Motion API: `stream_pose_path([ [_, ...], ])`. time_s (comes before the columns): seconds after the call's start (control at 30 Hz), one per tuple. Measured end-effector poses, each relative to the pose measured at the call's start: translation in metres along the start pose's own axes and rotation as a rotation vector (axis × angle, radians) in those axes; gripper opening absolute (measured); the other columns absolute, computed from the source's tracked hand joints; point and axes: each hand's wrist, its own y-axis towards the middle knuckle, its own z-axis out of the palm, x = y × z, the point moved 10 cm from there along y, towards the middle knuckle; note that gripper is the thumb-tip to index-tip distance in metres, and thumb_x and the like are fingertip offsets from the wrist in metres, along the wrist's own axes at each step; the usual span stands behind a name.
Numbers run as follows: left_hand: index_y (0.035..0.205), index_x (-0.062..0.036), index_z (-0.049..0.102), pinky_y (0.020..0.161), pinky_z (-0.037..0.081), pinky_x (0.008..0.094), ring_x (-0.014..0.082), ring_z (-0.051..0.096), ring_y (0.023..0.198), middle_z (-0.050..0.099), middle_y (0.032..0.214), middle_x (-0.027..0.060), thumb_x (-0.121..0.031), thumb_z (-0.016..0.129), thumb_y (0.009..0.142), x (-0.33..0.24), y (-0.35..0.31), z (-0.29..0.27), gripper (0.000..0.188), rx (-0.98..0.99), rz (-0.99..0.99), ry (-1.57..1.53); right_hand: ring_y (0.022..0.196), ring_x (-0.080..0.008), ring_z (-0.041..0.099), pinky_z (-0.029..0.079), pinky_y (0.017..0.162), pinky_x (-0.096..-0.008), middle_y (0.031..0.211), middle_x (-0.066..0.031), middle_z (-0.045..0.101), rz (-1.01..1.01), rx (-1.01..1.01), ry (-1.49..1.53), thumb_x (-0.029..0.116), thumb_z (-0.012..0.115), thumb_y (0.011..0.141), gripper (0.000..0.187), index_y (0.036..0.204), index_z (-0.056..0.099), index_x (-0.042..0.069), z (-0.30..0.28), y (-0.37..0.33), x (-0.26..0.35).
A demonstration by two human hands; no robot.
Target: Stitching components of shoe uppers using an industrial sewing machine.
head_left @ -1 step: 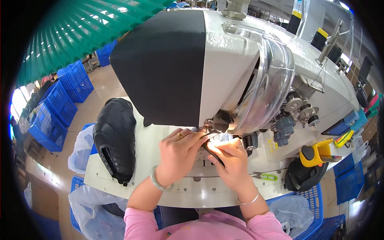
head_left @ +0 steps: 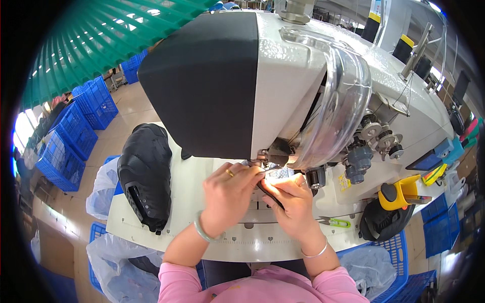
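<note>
Dark workpiece (head_left: 269, 192) flat on machine bed under needle; mostly hidden btwn fingers; thin, black edge visible

Both hands, left hand (head_left: 228, 198) and right hand (head_left: 293, 202), pinch a dark piece (head_left: 268, 191) under the sewing machine (head_left: 283, 81) on the table (head_left: 187, 202), black shoe uppers (head_left: 145, 174) stacked left.

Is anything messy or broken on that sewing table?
Nothing looks broken or spilled. Both hands press a dark piece flat under the sewing machine. A stack of black pieces sits tidy at the left, and green snips lie flat.
</note>
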Motion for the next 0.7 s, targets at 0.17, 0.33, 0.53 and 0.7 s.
stream_pose_path([
  [0.17,0.090,-0.0059,0.068,0.063,0.053,0.0317,0.0207,0.062,0.080,0.066,0.092,0.0026,-0.003,0.068,0.066,-0.020,-0.012,-0.002,0.024,-0.030,0.191,0.196,0.086,-0.0238,0.058,0.042,0.075,-0.0373,0.096,-0.0030,0.065,-0.032,0.038,0.047,0.009,0.077,0.068,0.031,0.098,0.073,0.008,0.001,-0.007,-0.007],
  [0.33,0.091,-0.0053,0.068,0.069,0.056,0.0325,0.0217,0.063,0.089,0.064,0.093,0.0029,-0.005,0.066,0.064,-0.027,-0.019,0.001,0.027,0.094,0.292,0.245,0.102,-0.0277,0.056,0.039,0.088,-0.0411,0.112,-0.0045,0.063,-0.019,0.119,-0.039,0.006,0.073,0.065,0.040,0.105,0.069,0.012,0.003,-0.015,-0.007],
  [0.53,0.093,-0.0043,0.067,0.069,0.057,0.0325,0.0234,0.064,0.090,0.064,0.097,0.0040,-0.007,0.067,0.067,-0.028,-0.016,0.003,0.027,0.134,0.295,0.226,0.112,-0.0313,0.053,0.037,0.097,-0.0461,0.121,-0.0101,0.059,-0.009,0.146,-0.071,0.003,0.070,0.063,0.046,0.109,0.067,0.010,0.007,-0.018,-0.006],
  [0.7,0.096,-0.0042,0.066,0.071,0.057,0.0313,0.0222,0.063,0.093,0.062,0.097,0.0039,-0.006,0.066,0.069,-0.028,-0.011,0.002,0.028,0.169,0.294,0.225,0.111,-0.0310,0.054,0.037,0.096,-0.0458,0.121,-0.0097,0.059,-0.016,0.122,-0.096,0.005,0.072,0.065,0.046,0.110,0.067,0.009,0.008,-0.017,-0.005],
])
